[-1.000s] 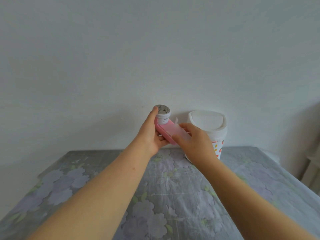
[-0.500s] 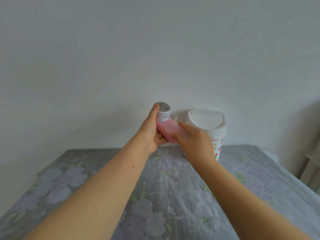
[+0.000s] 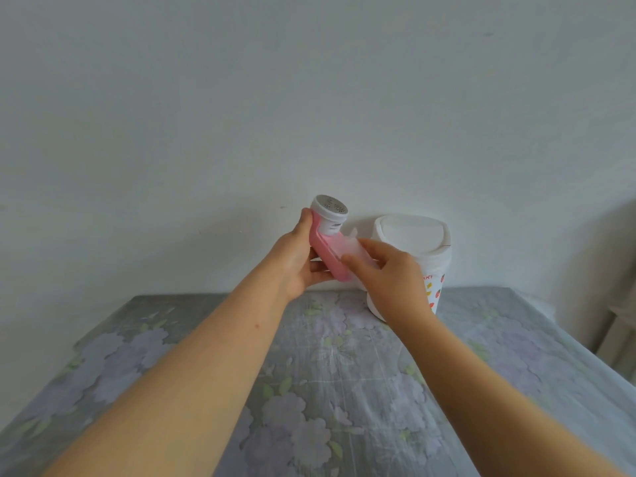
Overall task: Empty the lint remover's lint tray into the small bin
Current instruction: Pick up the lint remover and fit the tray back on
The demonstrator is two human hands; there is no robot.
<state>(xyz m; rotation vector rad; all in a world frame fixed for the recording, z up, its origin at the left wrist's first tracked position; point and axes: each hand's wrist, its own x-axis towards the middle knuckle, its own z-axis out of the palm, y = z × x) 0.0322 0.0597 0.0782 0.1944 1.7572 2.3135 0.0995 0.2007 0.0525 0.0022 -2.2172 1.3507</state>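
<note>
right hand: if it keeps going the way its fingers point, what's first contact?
The right hand points up and left; its fingertips already touch the translucent lint tray on the pink lint remover. Beyond it, probably the left hand; depth is unclear.

A plain home room; a table under a grey, lilac-flowered plastic cloth [image 3: 344, 390] against a bare white wall [image 3: 309, 98].
</note>
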